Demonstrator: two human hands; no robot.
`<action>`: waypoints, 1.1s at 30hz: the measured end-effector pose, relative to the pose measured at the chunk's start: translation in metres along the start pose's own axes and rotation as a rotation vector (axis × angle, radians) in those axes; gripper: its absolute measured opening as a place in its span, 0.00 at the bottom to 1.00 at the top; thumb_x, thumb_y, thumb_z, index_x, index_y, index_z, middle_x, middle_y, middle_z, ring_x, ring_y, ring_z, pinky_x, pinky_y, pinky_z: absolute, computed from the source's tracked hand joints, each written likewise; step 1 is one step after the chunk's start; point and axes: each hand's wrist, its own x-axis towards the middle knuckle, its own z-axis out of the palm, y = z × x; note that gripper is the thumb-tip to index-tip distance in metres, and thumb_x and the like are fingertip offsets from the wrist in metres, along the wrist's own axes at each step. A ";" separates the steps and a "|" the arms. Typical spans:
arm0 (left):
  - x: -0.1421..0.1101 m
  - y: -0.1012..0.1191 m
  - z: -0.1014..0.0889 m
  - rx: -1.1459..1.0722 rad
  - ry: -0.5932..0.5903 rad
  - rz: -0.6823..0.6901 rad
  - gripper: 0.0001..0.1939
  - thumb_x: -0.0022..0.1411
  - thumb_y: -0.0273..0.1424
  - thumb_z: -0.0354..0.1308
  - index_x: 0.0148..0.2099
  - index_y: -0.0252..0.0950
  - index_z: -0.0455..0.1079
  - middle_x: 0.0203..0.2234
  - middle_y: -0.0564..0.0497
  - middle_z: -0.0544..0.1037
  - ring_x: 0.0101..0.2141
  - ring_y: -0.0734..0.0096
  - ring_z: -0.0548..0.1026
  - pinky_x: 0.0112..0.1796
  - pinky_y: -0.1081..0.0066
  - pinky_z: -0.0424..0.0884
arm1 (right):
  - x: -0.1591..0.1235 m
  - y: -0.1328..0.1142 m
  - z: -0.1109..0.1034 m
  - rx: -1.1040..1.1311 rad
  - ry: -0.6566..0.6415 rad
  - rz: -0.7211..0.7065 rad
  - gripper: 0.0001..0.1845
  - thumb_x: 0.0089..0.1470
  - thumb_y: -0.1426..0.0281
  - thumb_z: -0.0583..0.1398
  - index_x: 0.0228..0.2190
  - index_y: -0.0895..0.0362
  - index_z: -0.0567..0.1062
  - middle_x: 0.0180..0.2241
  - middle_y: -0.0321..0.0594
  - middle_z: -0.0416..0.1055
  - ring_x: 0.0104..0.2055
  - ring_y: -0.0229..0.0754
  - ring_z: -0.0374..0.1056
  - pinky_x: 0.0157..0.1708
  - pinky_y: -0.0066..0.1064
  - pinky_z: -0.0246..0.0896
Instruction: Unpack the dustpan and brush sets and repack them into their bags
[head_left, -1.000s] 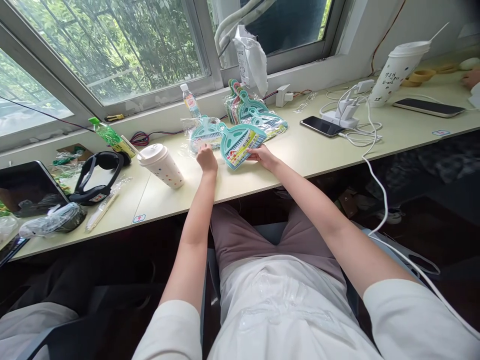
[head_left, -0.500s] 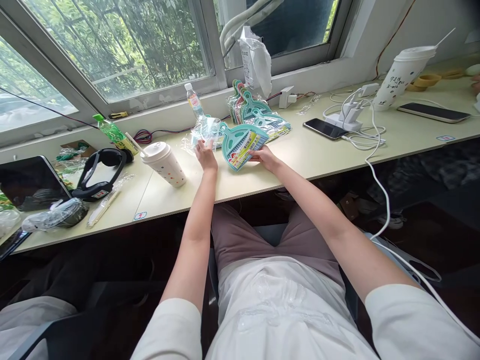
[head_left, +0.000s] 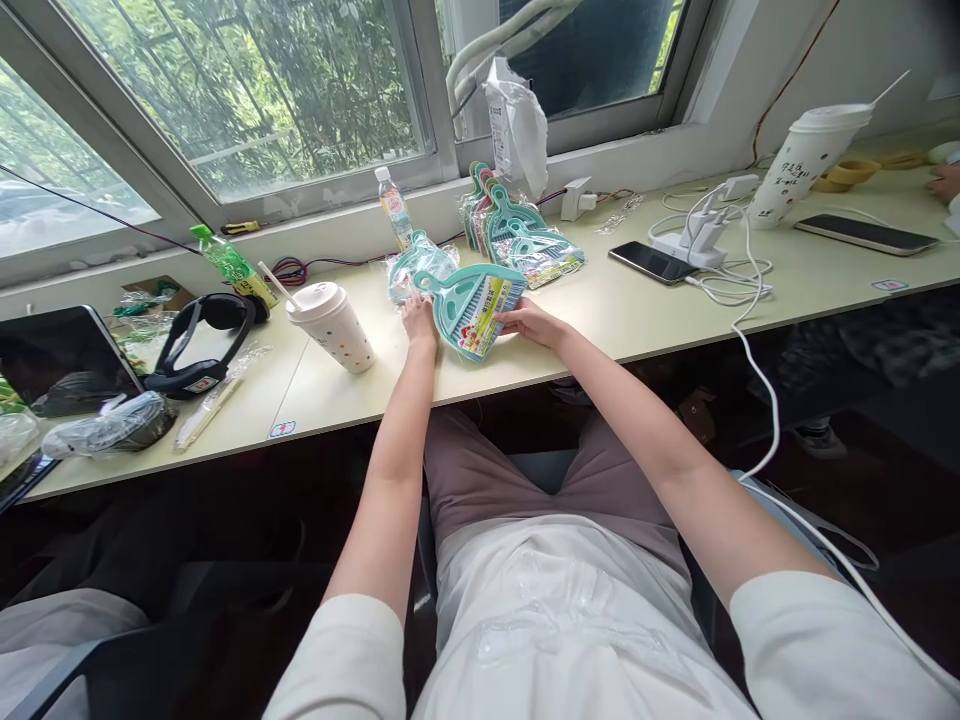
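Observation:
A teal dustpan and brush set (head_left: 478,308) with a printed yellow-and-white label is tilted just above the front of the table. My right hand (head_left: 529,322) grips its lower right edge. Close to the handle end is my left hand (head_left: 420,320), fingers loosely bent and partly apart; their tips are partly hidden by the plastic and the handle. Just behind, touching or almost touching these fingers, lies another teal set in clear plastic (head_left: 422,258). More wrapped dustpan sets (head_left: 536,250) lean and lie in a stack further back to the right.
A lidded paper cup (head_left: 334,328) stands left of my left hand. Beyond it are a green bottle (head_left: 229,265), a headset (head_left: 201,345) and a tablet (head_left: 64,365). A clear bottle (head_left: 394,208) stands by the window. To the right lie a phone (head_left: 652,262), a charger with white cables (head_left: 701,238) and a tall cup (head_left: 806,165).
The dustpan set in my right hand has turned slightly, its handle swinging left and down. My left hand has unfolded from a fist and moved closer to the handle. The wrapped set behind has shifted.

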 end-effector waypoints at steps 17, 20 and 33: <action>-0.011 0.019 -0.008 0.162 0.181 0.045 0.37 0.65 0.17 0.44 0.74 0.35 0.51 0.73 0.36 0.50 0.74 0.56 0.43 0.69 0.44 0.42 | 0.001 0.000 0.000 0.044 0.021 0.030 0.16 0.52 0.79 0.67 0.44 0.59 0.75 0.43 0.48 0.82 0.44 0.50 0.80 0.49 0.47 0.79; -0.007 0.014 -0.007 0.160 0.136 0.115 0.36 0.66 0.17 0.38 0.75 0.34 0.48 0.74 0.38 0.49 0.74 0.59 0.42 0.70 0.45 0.35 | 0.002 0.001 0.000 0.045 0.022 0.030 0.16 0.51 0.79 0.67 0.43 0.59 0.76 0.43 0.48 0.82 0.43 0.49 0.81 0.49 0.46 0.79; 0.002 0.006 -0.008 0.011 0.032 0.302 0.27 0.68 0.24 0.49 0.67 0.39 0.67 0.67 0.42 0.65 0.70 0.54 0.58 0.70 0.52 0.50 | 0.010 0.014 -0.011 0.069 0.100 -0.074 0.19 0.49 0.74 0.70 0.44 0.57 0.76 0.46 0.45 0.81 0.46 0.50 0.79 0.56 0.52 0.73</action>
